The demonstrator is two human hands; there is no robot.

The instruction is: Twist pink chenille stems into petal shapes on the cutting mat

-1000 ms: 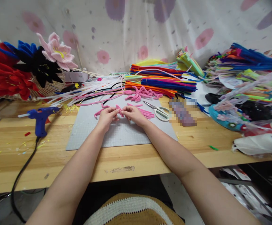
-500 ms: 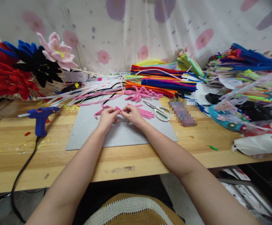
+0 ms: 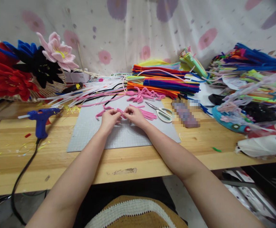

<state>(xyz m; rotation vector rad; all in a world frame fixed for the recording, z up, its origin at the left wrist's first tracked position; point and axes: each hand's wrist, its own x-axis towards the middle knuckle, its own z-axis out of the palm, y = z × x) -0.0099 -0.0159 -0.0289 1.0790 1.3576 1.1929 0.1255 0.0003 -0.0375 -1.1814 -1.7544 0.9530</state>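
My left hand (image 3: 109,119) and my right hand (image 3: 135,115) meet over a grey cutting mat (image 3: 121,136). Both pinch the same bent pink pipe cleaner (image 3: 121,111) between their fingertips. One end of it sticks out left of my left hand. More cut pink pipe cleaner pieces (image 3: 148,114) lie just right of my right hand, and a tangle of bent pink pieces (image 3: 144,94) sits at the mat's far edge.
White-handled scissors (image 3: 161,112) lie right of the mat. A blue glue gun (image 3: 41,118) with a black cord stands at the left. Stacks of coloured pipe cleaners (image 3: 166,80) fill the back and right. Pipe-cleaner flowers (image 3: 30,68) sit in a basket at the far left.
The two hands have shifted slightly while working the pink pipe cleaner; fingertips drew a little closer together. Nothing else has moved.
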